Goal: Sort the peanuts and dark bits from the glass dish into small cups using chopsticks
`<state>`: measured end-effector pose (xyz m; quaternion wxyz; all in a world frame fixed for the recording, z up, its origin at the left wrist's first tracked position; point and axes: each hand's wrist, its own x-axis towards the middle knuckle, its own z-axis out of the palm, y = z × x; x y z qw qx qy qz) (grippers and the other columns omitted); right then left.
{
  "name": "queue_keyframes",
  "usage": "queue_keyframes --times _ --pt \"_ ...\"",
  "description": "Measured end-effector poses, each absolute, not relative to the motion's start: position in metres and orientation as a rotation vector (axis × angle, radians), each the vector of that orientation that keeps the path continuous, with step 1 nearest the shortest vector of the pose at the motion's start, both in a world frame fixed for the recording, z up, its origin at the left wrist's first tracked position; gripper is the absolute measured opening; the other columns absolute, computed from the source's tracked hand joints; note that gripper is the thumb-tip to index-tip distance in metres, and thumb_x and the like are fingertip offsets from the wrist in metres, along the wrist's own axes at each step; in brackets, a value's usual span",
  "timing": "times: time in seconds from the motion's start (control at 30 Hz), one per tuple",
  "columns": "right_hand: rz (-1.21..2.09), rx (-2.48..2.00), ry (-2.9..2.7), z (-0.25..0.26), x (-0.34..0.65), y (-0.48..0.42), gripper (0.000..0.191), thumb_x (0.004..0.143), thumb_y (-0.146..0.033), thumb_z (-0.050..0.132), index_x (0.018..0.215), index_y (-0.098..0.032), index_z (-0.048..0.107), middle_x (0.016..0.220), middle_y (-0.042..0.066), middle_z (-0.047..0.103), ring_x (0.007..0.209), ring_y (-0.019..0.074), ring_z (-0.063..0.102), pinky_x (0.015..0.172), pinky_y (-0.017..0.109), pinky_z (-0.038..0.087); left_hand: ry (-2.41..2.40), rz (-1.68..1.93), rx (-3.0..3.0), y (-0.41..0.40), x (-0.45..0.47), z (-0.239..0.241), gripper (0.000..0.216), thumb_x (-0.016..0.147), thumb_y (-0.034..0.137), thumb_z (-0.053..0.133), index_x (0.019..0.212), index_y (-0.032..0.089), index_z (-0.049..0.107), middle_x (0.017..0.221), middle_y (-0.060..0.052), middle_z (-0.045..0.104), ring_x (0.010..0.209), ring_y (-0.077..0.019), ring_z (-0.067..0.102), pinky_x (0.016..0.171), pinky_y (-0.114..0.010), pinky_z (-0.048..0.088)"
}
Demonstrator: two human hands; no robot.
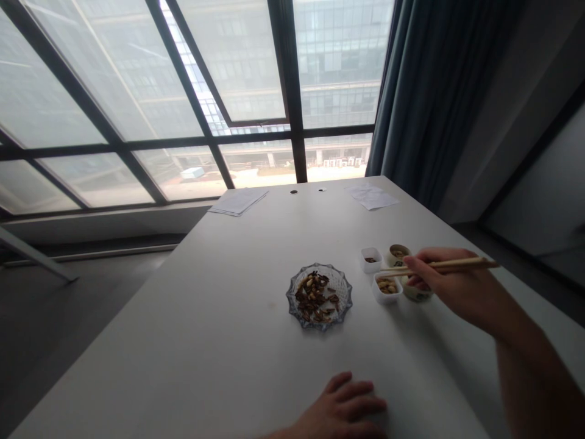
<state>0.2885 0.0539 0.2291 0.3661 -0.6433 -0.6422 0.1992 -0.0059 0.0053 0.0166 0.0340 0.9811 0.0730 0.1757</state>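
Note:
My right hand (450, 281) grips a pair of wooden chopsticks (439, 266), whose tips reach over several small dishes. A white square cup (387, 288) with pale nuts lies under the tips. Another white square cup (370, 259) and a round cup (398, 254) stand behind it, and a further round cup (417, 294) shows partly under my fingers. A scalloped glass dish (319, 296) with mixed dark and light seeds stands to the left of the cups. My left hand (343, 407) lies flat on the white table (219, 341) near its front edge, fingers stretched out, holding nothing.
Sheets of paper (239, 200) lie at the table's far left corner and another sheet (372, 196) at the far right. Two small dark spots (294, 191) mark the far edge. A large window is behind the table, and a dark curtain (434, 97) hangs at the right.

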Motion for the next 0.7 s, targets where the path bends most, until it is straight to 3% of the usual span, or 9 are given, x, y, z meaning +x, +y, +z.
queue_keyframes --times 0.23,0.43,0.7 --pt "0.801 -1.363 -1.769 0.195 0.23 0.072 0.037 0.1 -0.049 0.063 0.08 -0.022 0.076 0.079 0.005 0.081 0.07 0.0201 0.077 0.062 0.027 0.057 0.247 0.544 3.001 0.005 -0.005 0.014 0.023 0.117 0.037 0.052 0.127 0.035 0.072 0.15 0.009 0.059 0.147 -0.0147 0.044 0.13 -0.035 0.01" --pt "0.847 -1.223 -1.86 0.155 0.2 0.082 0.038 0.102 -0.046 0.063 0.078 -0.019 0.075 0.074 0.003 0.08 0.067 0.0177 0.073 0.066 0.027 0.053 0.224 0.596 3.023 0.005 -0.004 0.005 0.02 0.115 0.038 0.057 0.125 0.036 0.074 0.151 0.009 0.059 0.146 -0.016 0.046 0.129 -0.037 0.017" --pt "0.796 -1.155 -1.917 0.132 0.196 0.088 0.047 0.105 -0.05 0.056 0.075 -0.019 0.072 0.074 0.003 0.076 0.069 0.0179 0.071 0.067 0.028 0.05 0.213 0.668 3.031 0.006 -0.001 -0.008 0.022 0.115 0.04 0.054 0.123 0.036 0.074 0.151 0.008 0.059 0.146 -0.0164 0.046 0.129 -0.039 0.017"
